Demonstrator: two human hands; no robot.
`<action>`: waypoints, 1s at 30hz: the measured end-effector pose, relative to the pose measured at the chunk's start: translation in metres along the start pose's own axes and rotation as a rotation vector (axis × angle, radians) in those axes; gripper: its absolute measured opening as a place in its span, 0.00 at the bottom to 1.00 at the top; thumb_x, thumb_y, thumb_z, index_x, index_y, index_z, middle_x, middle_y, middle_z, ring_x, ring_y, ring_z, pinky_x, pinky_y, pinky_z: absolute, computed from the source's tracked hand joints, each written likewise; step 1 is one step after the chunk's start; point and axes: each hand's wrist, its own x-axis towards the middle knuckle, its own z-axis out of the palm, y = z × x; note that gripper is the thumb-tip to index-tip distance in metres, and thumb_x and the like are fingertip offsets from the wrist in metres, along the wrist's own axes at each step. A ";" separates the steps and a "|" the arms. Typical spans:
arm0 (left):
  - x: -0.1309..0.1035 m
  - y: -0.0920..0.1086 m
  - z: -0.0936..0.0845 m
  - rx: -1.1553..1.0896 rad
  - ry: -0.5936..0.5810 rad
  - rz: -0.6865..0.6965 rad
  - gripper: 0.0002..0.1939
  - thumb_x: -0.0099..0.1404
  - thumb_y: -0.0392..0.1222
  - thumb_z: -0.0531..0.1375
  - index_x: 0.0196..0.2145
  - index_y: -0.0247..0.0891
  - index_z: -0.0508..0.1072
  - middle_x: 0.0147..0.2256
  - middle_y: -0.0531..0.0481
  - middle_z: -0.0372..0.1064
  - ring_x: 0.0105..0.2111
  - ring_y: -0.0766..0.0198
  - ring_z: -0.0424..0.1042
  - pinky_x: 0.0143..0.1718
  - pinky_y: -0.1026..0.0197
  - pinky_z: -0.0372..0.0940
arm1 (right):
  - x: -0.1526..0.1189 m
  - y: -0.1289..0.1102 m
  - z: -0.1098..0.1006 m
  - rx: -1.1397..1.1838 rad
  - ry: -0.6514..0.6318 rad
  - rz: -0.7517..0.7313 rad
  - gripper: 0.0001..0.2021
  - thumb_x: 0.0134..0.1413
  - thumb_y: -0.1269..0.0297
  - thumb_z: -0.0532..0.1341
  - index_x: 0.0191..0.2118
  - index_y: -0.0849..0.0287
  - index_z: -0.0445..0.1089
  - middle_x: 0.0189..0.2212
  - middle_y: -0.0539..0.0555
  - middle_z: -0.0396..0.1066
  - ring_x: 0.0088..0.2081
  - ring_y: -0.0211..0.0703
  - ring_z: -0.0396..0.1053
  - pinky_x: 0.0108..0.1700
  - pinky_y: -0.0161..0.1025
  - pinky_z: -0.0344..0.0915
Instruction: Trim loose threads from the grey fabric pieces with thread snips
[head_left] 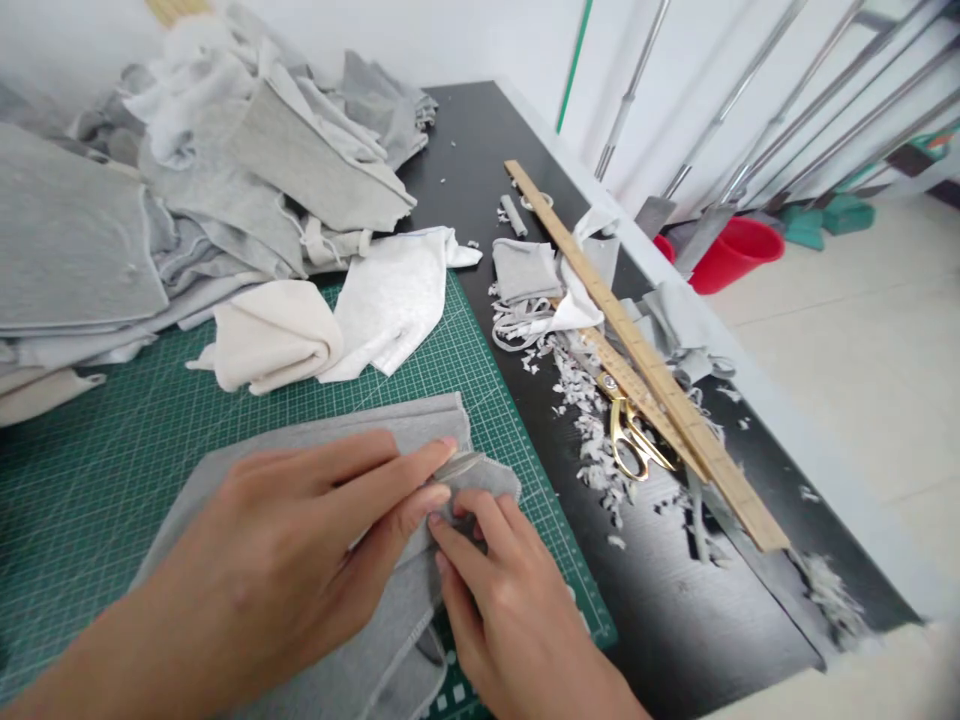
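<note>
A grey knit fabric piece (300, 432) with overlocked edges lies layered on the green cutting mat (495, 400). My left hand (300, 550) reaches across it, thumb and index finger pinched on a thin, pointed greyish strip that looks like a raised fold of the fabric's edge. Close beside those fingertips, my right hand (502, 590) has its fingers curled and pressed together on the same fabric near its stitched end. What lies under the right fingertips is partly hidden.
Heaped grey garment pieces (300, 150) fill the back left, with a cream folded cloth (274, 335) and a white cloth (401, 300) in front. On the black table (465, 130) lie wooden rulers (645, 360), gold-handled scissors (630, 440) and fabric scraps (592, 470). A red bucket (735, 255) stands beyond.
</note>
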 end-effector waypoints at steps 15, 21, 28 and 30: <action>0.083 -0.001 0.055 0.001 -0.072 0.073 0.15 0.71 0.44 0.57 0.53 0.39 0.74 0.38 0.49 0.75 0.33 0.60 0.76 0.33 0.58 0.69 | 0.003 -0.003 -0.005 0.029 -0.003 0.038 0.14 0.64 0.73 0.55 0.51 0.57 0.71 0.47 0.57 0.67 0.48 0.49 0.63 0.51 0.49 0.70; 0.039 -0.011 0.015 0.070 0.010 0.116 0.17 0.72 0.43 0.57 0.57 0.40 0.69 0.39 0.50 0.75 0.32 0.65 0.75 0.32 0.63 0.68 | 0.003 -0.004 -0.009 0.026 0.009 0.016 0.13 0.64 0.73 0.55 0.49 0.58 0.72 0.47 0.58 0.66 0.47 0.49 0.65 0.51 0.50 0.70; -0.049 -0.036 -0.018 -0.035 0.063 -0.219 0.17 0.68 0.42 0.61 0.55 0.49 0.70 0.45 0.57 0.77 0.40 0.66 0.78 0.42 0.67 0.72 | 0.004 -0.002 -0.006 -0.010 0.092 -0.014 0.13 0.64 0.73 0.56 0.49 0.57 0.74 0.46 0.58 0.70 0.46 0.48 0.70 0.48 0.47 0.72; -0.071 -0.038 -0.020 -0.070 0.028 -0.280 0.17 0.67 0.43 0.62 0.54 0.50 0.71 0.44 0.59 0.78 0.39 0.65 0.79 0.42 0.67 0.73 | 0.003 -0.001 -0.006 -0.007 0.175 -0.027 0.13 0.64 0.74 0.56 0.49 0.57 0.74 0.45 0.57 0.73 0.45 0.46 0.72 0.47 0.46 0.73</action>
